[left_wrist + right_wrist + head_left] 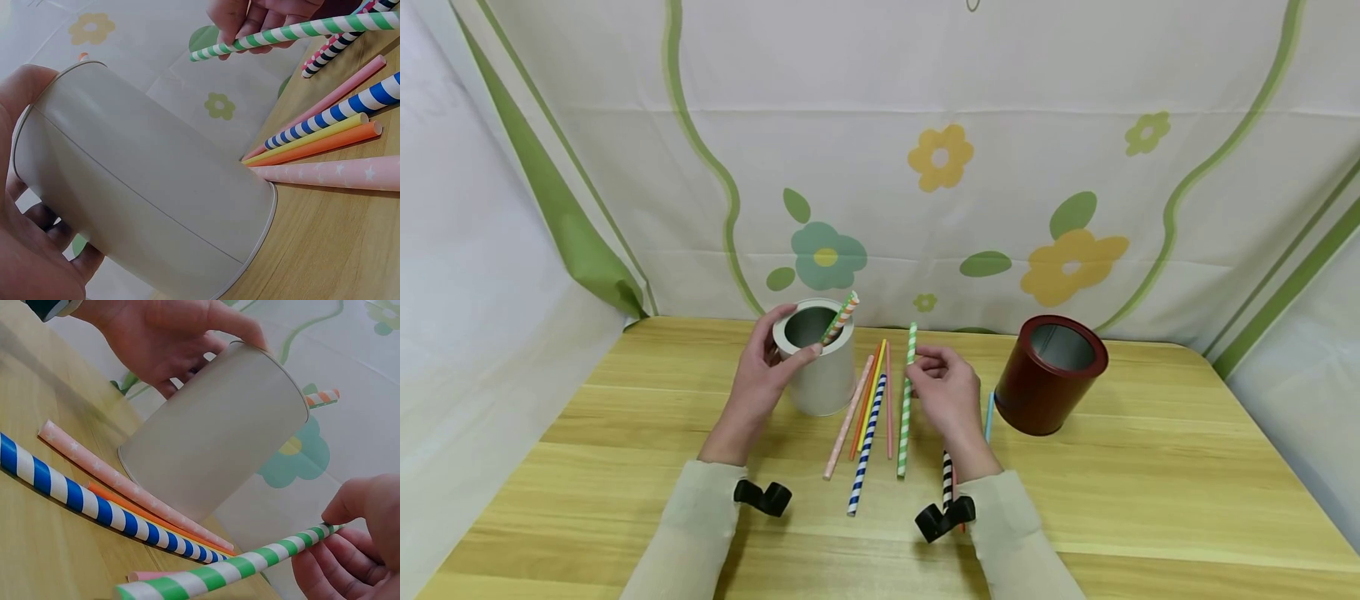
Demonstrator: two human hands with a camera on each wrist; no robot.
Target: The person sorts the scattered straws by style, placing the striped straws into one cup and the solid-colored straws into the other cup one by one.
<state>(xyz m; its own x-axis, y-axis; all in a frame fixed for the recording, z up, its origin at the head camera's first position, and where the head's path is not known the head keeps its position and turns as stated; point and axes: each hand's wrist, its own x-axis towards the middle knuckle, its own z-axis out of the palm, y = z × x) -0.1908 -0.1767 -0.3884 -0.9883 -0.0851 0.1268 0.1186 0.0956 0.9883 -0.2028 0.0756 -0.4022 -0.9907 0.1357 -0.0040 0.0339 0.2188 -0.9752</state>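
My left hand (757,379) grips the white can (823,382) near its rim, thumb on the near side and fingers round the left. An orange-and-white striped straw (844,317) leans out of the can's mouth, together with a green one. Between thumb and fingers, my right hand (947,390) pinches a green-and-white striped straw (903,442) near its upper part. In the right wrist view this straw (244,565) slants towards the camera. Beside the can lie a pink star-patterned straw (842,433), a blue-and-white striped straw (865,458), and orange, yellow and plain pink ones.
A dark red can (1037,392) stands open-topped at the right. A light blue straw (989,412) and a black-and-white striped straw (947,471) lie partly hidden by my right arm. A flower-printed curtain (880,192) hangs behind the wooden table (1187,467).
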